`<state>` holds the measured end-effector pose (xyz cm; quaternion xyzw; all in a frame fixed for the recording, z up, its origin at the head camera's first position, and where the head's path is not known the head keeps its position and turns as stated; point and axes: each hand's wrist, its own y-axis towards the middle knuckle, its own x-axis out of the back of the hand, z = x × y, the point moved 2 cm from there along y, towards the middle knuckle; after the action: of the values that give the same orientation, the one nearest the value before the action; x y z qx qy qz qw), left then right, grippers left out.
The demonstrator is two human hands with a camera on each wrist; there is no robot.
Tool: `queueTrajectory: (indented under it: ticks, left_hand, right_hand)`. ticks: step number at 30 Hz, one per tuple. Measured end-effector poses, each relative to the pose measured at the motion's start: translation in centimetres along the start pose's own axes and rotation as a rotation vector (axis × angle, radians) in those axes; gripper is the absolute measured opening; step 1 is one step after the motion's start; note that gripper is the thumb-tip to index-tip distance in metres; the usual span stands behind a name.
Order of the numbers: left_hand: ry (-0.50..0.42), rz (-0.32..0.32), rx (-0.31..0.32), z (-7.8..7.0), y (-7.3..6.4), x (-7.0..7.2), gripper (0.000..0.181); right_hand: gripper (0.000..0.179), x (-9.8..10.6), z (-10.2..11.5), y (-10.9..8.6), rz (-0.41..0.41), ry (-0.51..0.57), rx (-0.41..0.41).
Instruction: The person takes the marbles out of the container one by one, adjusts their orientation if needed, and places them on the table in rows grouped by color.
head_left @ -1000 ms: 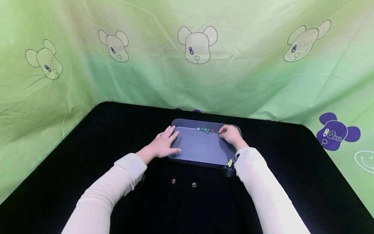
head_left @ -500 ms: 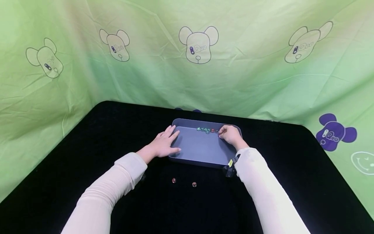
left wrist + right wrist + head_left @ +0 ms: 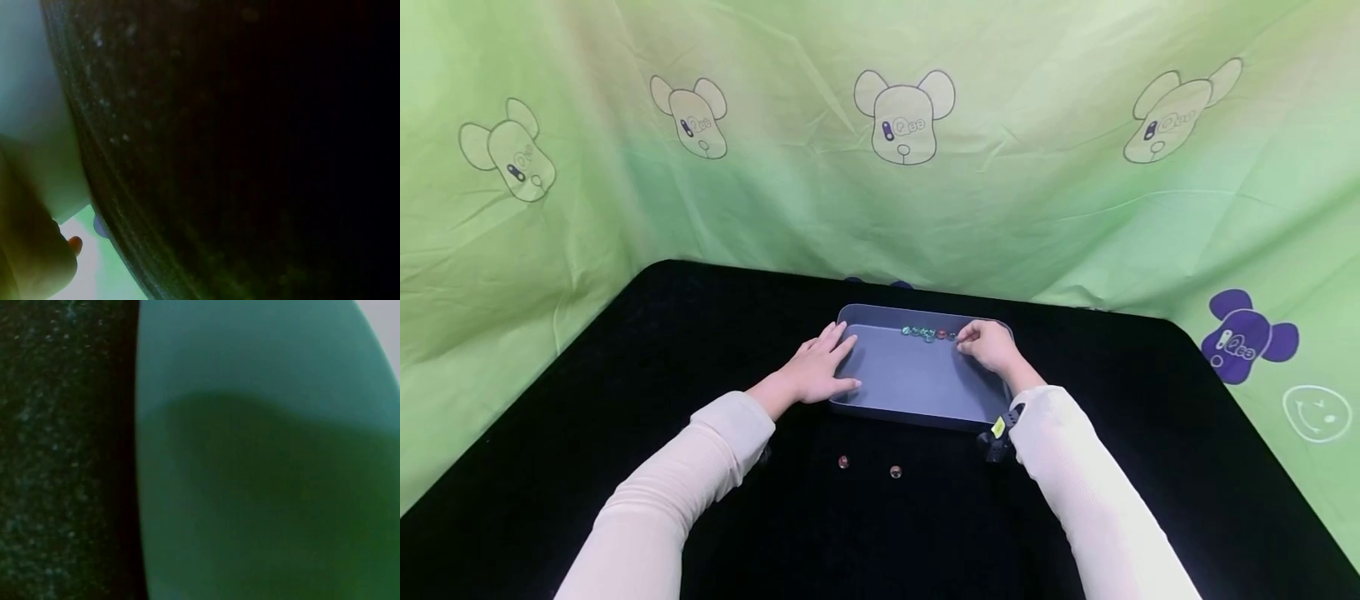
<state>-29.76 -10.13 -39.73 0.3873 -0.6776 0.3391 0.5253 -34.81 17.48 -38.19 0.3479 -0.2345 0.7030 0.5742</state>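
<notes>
A shallow grey tray (image 3: pixel 917 375) lies on the black-covered table. My left hand (image 3: pixel 812 371) rests over its left rim with the fingers spread and the thumb inside. Inside the tray, several green marbles (image 3: pixel 917 332) sit along the far wall, with a red marble (image 3: pixel 942 334) to their right. At the right end, my right hand (image 3: pixel 992 346) reaches in with curled fingers, thumb and fingertips pinching at a small dark marble (image 3: pixel 953 336). The fingers partly hide it. In the left wrist view, part of my left hand (image 3: pixel 37 256) shows beside the tray.
Two reddish marbles, one on the left (image 3: pixel 843 462) and one on the right (image 3: pixel 896 472), lie on the black cloth (image 3: pixel 850 533) in front of the tray. A green printed curtain (image 3: pixel 790 200) surrounds the table's back and sides. The wrist views are dark and blurred.
My right wrist and sleeve have shifted slightly right while the fingertips stay by the same end of the marble row. The left hand keeps its place on the tray.
</notes>
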Motion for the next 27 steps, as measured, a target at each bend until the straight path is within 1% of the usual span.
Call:
queueTrajectory:
  ticks: [5, 11, 17, 27]
  left_hand:
    - [0.005, -0.007, -0.006, -0.1, -0.1, 0.0, 0.074]
    - [0.007, -0.011, -0.010, -0.1, -0.1, 0.0, 0.074]
    - [0.005, -0.012, -0.012, -0.2, -0.2, 0.1, 0.073]
    - [0.003, -0.017, -0.018, -0.2, -0.2, 0.3, 0.073]
  right_hand:
    - [0.009, -0.1, 0.0, -0.4, -0.014, 0.004, 0.011]
    - [0.009, 0.0, 0.3, -1.1, -0.028, 0.041, 0.020]
    - [0.011, 0.1, 1.2, -1.8, -0.031, 0.072, 0.031]
    - [0.012, 0.0, 2.7, -3.0, -0.029, 0.136, 0.090]
